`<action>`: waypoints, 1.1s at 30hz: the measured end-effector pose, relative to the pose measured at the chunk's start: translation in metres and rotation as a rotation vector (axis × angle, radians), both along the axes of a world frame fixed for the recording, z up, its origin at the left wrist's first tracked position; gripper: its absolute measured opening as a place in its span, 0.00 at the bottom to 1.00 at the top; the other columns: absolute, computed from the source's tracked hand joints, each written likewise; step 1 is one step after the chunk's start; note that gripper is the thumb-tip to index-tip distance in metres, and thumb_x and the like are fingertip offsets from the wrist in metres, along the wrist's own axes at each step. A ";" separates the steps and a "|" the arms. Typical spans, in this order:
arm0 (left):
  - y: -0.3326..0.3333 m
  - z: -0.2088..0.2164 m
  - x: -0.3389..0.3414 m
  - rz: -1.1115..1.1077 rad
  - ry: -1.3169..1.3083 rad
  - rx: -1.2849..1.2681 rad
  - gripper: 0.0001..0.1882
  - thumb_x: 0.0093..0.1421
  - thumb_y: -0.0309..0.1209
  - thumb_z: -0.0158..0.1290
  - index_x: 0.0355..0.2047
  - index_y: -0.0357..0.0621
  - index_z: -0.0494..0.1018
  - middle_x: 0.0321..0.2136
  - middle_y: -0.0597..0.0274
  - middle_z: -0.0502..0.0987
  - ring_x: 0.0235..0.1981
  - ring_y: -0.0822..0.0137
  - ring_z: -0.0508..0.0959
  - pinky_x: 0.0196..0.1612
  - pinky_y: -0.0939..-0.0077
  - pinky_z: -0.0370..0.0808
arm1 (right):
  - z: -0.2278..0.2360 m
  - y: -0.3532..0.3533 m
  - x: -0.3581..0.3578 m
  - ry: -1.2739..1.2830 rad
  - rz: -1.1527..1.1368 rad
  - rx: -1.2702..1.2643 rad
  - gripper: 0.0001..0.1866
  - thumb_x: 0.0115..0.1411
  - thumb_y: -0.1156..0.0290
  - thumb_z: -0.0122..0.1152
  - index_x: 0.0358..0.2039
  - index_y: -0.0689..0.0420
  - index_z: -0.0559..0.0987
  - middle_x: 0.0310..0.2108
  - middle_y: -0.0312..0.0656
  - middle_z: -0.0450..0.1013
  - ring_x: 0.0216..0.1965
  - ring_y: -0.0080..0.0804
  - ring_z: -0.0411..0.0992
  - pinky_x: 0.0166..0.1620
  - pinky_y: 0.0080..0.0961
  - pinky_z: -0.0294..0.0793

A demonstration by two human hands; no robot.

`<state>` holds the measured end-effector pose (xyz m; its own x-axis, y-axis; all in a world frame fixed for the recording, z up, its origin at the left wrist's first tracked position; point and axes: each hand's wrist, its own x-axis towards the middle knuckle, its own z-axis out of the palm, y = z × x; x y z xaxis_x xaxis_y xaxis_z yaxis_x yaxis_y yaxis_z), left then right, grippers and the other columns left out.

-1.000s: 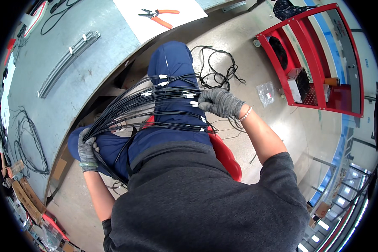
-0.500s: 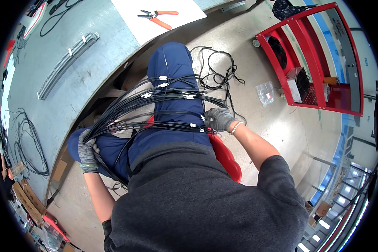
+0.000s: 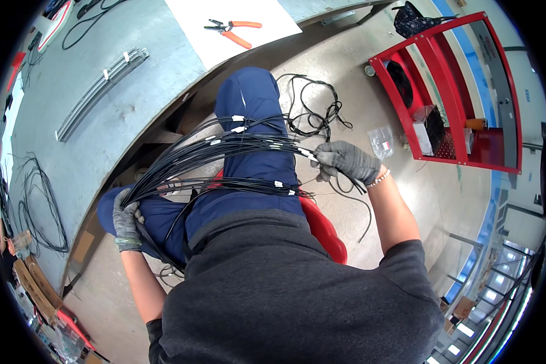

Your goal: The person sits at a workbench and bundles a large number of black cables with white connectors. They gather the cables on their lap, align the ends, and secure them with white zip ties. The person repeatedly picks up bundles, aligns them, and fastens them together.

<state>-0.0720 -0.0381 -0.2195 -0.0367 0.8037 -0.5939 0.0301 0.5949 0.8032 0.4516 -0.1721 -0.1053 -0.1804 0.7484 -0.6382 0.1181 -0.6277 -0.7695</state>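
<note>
A thick bundle of thin black cables [image 3: 182, 159] with white labels lies across my thighs. My left hand [image 3: 127, 219], in a grey glove, is wrapped round the gathered end of the bundle by my left knee. At the other end, my right hand [image 3: 347, 162], also gloved, pinches some cable ends beside a white label [image 3: 307, 154], off the right side of my leg. Loose ends hang below that hand. A lower group of cables [image 3: 236, 184] rests on my lap, and a few more cross my right thigh nearer the knee.
Orange-handled wire strippers [image 3: 233, 33] lie on white paper [image 3: 191, 30] on the grey table [image 3: 158, 79]. A slotted metal rail [image 3: 101, 91] and a cable coil [image 3: 42, 212] are there too. Tangled black cable [image 3: 312, 106] lies on the floor, near a red cart [image 3: 446, 79].
My right hand has moved right and slightly farther from my body, drawing cable ends with it out past my leg. My left hand keeps its grip in the same place.
</note>
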 end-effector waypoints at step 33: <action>-0.009 0.032 -0.001 0.027 -0.037 0.049 0.20 0.56 0.16 0.47 0.49 0.42 0.69 0.33 0.61 0.77 0.29 0.72 0.78 0.25 0.84 0.77 | -0.036 0.080 -0.141 -0.844 0.843 0.281 0.19 0.58 0.60 0.53 0.39 0.65 0.71 0.30 0.58 0.74 0.34 0.53 0.75 0.38 0.44 0.72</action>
<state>-0.0732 -0.0473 -0.1874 -0.0372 0.8307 -0.5555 -0.0155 0.5553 0.8315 0.3102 -0.0923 -0.1408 -0.2828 0.7281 -0.6244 0.9343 0.0617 -0.3512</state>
